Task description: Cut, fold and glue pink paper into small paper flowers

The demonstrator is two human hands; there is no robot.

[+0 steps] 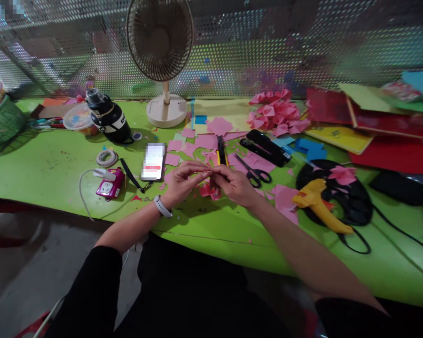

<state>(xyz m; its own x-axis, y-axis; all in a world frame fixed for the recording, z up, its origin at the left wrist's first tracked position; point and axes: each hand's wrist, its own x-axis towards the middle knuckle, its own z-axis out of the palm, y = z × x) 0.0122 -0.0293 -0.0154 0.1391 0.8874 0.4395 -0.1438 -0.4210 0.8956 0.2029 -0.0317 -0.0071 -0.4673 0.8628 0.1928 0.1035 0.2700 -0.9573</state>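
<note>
My left hand (pixel 185 182) and my right hand (pixel 231 184) meet fingertip to fingertip above the table's front part. Both are closed in a pinch, and whatever sits between the fingertips is too small to make out. Just below the fingers shows a folded coral-pink paper piece (pixel 206 190); I cannot tell whether it is held or lies on the table. Beyond the hands lies a yellow-and-black cutter or plier-like tool (pixel 221 151) among pink paper scraps (pixel 206 142). Black scissors (pixel 253 172) lie beside my right hand, with a black stapler (pixel 266 147) behind them.
On the green table (pixel 49 173), a phone (pixel 153 161), tape roll (pixel 106 158), pink power adapter (pixel 110 184), black bottle (pixel 109 117) and fan (pixel 166 111) stand left. To the right are folded pink paper pieces (pixel 278 112), a yellow glue gun (pixel 322 206) and coloured sheets (pixel 384 122).
</note>
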